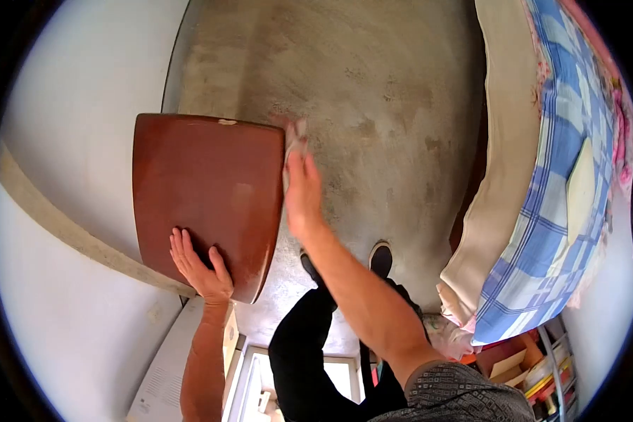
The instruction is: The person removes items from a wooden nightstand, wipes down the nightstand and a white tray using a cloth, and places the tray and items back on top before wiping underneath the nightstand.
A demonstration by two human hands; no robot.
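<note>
A reddish-brown wooden cabinet top (pixel 204 176) with a glossy surface and a chipped far edge stands at the left. My left hand (pixel 202 271) lies flat on its near part, fingers spread, holding nothing. At the cabinet's right edge, my right hand (pixel 304 193) is gripping a pinkish cloth (pixel 297 133) against the side. The cloth and the fingertips are smeared by motion. Part of the cloth is hidden behind my hand.
A bed (pixel 548 211) with a blue-and-white checked cover runs along the right. Boxes and other items fill a rack (pixel 534 369) at lower right. A white wall (pixel 84 112) borders the cabinet on the left. My feet stand on the concrete floor (pixel 373 141).
</note>
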